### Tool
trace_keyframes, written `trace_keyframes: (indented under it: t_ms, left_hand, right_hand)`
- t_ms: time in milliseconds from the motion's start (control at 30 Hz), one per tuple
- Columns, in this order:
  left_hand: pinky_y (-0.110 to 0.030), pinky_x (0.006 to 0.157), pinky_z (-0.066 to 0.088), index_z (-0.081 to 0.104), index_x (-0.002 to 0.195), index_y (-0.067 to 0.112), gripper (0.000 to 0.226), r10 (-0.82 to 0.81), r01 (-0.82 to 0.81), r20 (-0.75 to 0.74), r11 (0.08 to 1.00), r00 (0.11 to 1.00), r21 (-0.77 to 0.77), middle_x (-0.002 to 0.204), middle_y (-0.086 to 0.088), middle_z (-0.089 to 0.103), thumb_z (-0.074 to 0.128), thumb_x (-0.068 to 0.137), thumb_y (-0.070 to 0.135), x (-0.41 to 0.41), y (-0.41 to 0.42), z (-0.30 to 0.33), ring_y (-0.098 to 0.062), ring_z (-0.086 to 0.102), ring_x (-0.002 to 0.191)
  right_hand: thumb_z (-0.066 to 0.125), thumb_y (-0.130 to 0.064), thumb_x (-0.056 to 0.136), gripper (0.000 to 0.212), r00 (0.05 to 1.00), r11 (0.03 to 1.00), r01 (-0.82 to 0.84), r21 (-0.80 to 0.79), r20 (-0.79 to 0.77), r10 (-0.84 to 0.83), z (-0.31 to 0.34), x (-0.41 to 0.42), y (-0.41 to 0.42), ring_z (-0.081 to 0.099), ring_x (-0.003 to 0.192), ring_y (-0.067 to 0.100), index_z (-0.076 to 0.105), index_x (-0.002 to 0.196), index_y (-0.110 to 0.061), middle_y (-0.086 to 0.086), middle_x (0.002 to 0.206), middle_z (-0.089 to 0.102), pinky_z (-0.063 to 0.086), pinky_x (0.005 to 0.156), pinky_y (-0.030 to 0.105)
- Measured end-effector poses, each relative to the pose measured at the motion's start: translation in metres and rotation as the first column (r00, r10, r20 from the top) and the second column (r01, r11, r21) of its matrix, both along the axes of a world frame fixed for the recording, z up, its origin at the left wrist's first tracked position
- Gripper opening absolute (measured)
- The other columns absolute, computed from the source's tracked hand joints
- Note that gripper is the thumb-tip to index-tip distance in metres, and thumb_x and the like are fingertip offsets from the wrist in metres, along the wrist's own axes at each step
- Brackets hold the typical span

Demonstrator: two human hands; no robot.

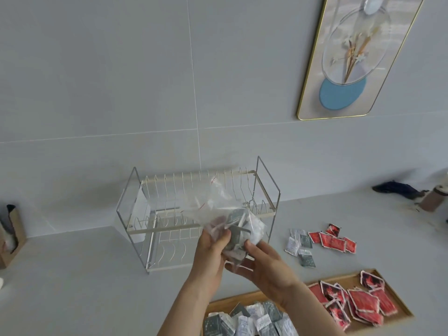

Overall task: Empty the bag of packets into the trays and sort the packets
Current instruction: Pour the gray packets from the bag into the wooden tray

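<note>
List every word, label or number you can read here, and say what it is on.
No text can be read.
White and grey packets in the tray: print too blurred.
Loose packets on the counter: print too small.
Red packets: only a pattern shows.
Clear bag in both hands: no legible print.

clear bag (225, 214) of packets, red packets (363, 304) in tray (402, 309)

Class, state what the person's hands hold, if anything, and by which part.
Both hands, left hand and right hand, hold a clear plastic bag by its packet-filled lower end.
</note>
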State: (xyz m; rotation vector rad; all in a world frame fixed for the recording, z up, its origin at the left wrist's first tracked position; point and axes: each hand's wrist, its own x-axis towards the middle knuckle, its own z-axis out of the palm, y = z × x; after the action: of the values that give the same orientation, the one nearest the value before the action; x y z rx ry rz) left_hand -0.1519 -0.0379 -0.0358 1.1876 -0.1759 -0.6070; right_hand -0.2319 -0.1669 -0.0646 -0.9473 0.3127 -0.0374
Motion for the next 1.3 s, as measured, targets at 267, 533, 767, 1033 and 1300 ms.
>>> trace_keyframes:
  t_ms: [267, 533, 767, 1033, 1300]
  left_hand:
    - [-0.044, 0.107, 0.046, 0.060, 0.126, 0.032, 0.059, 0.071, -0.066, -0.030, 0.989, 0.997, 0.132, 0.121, 0.000, 0.073, 0.081, 0.072, 0.022, 0.007, 0.033, -0.045, -0.022, 0.068, 0.116]
    - [-0.033, 0.102, 0.038, 0.038, 0.142, 0.050, 0.082, -0.194, 0.039, 0.216, 0.824, 0.957, 0.566, 0.144, 0.012, 0.048, 0.084, 0.078, 0.026, 0.004, 0.040, -0.081, -0.014, 0.049, 0.129]
    - [-0.035, 0.114, 0.033, 0.027, 0.150, 0.049, 0.079, -0.593, 0.207, 0.188, 0.534, 0.783, 0.820, 0.152, 0.014, 0.045, 0.073, 0.087, 0.033, -0.011, 0.019, -0.114, -0.011, 0.039, 0.141]
    - [-0.037, 0.106, 0.048, 0.039, 0.142, 0.044, 0.058, -0.641, 0.210, 0.162, 0.463, 0.750, 0.861, 0.132, 0.012, 0.063, 0.067, 0.092, 0.035, -0.012, 0.015, -0.124, -0.010, 0.060, 0.122]
    - [-0.039, 0.101, 0.053, 0.049, 0.132, 0.043, 0.049, -0.645, 0.224, 0.195, 0.508, 0.738, 0.832, 0.118, 0.018, 0.064, 0.072, 0.089, 0.034, -0.008, 0.005, -0.124, -0.009, 0.066, 0.110]
  right_hand:
    - [0.070, -0.017, 0.083, 0.049, 0.967, 0.984, 0.123, -0.126, -0.208, -0.148, -0.042, -0.026, -0.037, 0.068, 0.090, 0.036, 0.058, 0.127, -0.002, 0.020, 0.102, 0.073, 0.060, 0.072, 0.046]
    - [0.070, -0.012, 0.092, 0.020, 0.918, 0.802, -0.218, -0.557, -0.396, -0.025, -0.060, -0.046, -0.072, 0.072, 0.074, 0.023, 0.067, 0.112, -0.010, 0.016, 0.097, 0.075, 0.059, 0.064, 0.037]
    - [0.071, -0.028, 0.086, 0.021, 0.865, 0.298, -0.486, -0.822, -0.502, 0.025, -0.074, -0.032, -0.070, 0.071, 0.086, 0.021, 0.066, 0.105, -0.021, 0.000, 0.095, 0.076, 0.059, 0.082, 0.044]
    - [0.069, -0.034, 0.089, 0.030, 0.823, -0.070, -0.561, -0.825, -0.565, 0.052, -0.058, -0.017, -0.057, 0.069, 0.094, 0.030, 0.062, 0.115, -0.022, 0.006, 0.108, 0.073, 0.057, 0.085, 0.046]
    - [0.077, -0.038, 0.085, 0.019, 0.813, -0.088, -0.576, -0.813, -0.581, 0.044, -0.042, -0.018, -0.065, 0.071, 0.097, 0.022, 0.071, 0.099, -0.027, -0.002, 0.109, 0.075, 0.056, 0.087, 0.040]
